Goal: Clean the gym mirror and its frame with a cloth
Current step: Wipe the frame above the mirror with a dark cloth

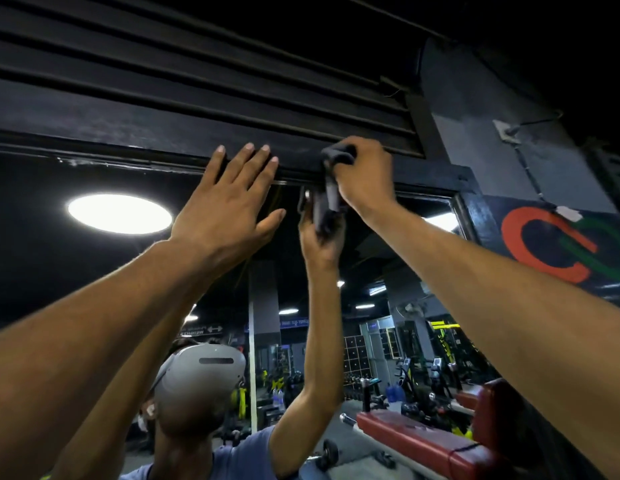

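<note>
My right hand has its fingers curled round the dark cloth, bunched against the mirror's top frame, which runs sideways, while my left hand lies flat and empty just beside it, fingers straight.

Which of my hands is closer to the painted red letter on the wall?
Right. Your right hand, gripping the cloth on the top frame, sits nearer the red letter; your left hand presses flat farther left.
</note>
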The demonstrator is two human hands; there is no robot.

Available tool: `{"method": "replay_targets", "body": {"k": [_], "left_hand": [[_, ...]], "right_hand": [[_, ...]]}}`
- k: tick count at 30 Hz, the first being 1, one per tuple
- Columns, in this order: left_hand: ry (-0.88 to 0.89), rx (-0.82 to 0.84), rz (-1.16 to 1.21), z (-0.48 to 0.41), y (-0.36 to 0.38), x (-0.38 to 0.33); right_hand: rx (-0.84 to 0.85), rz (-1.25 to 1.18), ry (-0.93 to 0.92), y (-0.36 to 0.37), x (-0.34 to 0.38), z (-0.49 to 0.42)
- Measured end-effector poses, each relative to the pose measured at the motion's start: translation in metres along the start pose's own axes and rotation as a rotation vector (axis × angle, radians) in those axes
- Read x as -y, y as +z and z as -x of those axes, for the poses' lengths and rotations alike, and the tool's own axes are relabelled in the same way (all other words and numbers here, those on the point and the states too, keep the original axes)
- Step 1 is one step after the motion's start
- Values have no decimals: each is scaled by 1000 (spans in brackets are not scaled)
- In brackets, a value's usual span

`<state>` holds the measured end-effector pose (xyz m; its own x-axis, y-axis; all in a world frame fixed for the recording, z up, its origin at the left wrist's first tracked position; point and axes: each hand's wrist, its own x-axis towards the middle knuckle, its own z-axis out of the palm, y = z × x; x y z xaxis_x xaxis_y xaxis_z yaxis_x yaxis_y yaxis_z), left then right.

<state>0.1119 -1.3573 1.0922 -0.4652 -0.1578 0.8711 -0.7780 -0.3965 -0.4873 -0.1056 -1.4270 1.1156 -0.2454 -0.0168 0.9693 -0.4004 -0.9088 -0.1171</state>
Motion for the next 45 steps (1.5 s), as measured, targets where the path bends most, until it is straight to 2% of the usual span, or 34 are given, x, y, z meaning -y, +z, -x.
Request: {"method": "replay_targets", "body": {"k": [2,5,7,9,11,14,16,18,21,23,25,27,29,31,36,39,43,45], "left_hand": [[3,-1,11,2,-1,-1],[20,21,10,6,-2,-1],[24,32,11,8,-3,-1],[23,40,10,9,-4,-2],[21,30,14,10,-5,-3],[20,34,17,9,-7,-5],[33,35,34,10,-9,-2],[64,30,53,11,-11,8],[36,-3,30,16,-15,33],[14,-7,4,19,-14,44],[22,1,-4,21,-12,46],[26,13,-1,22,-14,44],[25,20,3,22,-16,45],[35,33,9,21,-18,46],[37,24,-34,22,-17,45],[39,11,-49,21,-15,44],[37,20,-22,22,-19,45],[42,32,13,22,-22,45]], "right_hand": [[-4,-9,-35,-2,11,-6],[-292,130,91,-16,4,-24],[-337,228,179,-17,-9,-33],[-235,267,230,-7,-11,-37],[-145,240,182,12,0,-32],[12,81,-77,30,30,-19],[138,74,-225,27,38,-9],[63,180,-271,13,31,-7],[-168,356,-88,-8,5,-1],[-206,375,114,-6,0,7],[-211,311,221,8,10,13],[-208,171,165,23,27,18],[-120,-34,83,31,46,20],[-61,-130,60,30,54,13],[-356,55,247,-3,23,-22],[-265,157,308,4,13,-30],[-99,15,31,38,46,-21],[65,-101,-164,43,61,-12]]}}
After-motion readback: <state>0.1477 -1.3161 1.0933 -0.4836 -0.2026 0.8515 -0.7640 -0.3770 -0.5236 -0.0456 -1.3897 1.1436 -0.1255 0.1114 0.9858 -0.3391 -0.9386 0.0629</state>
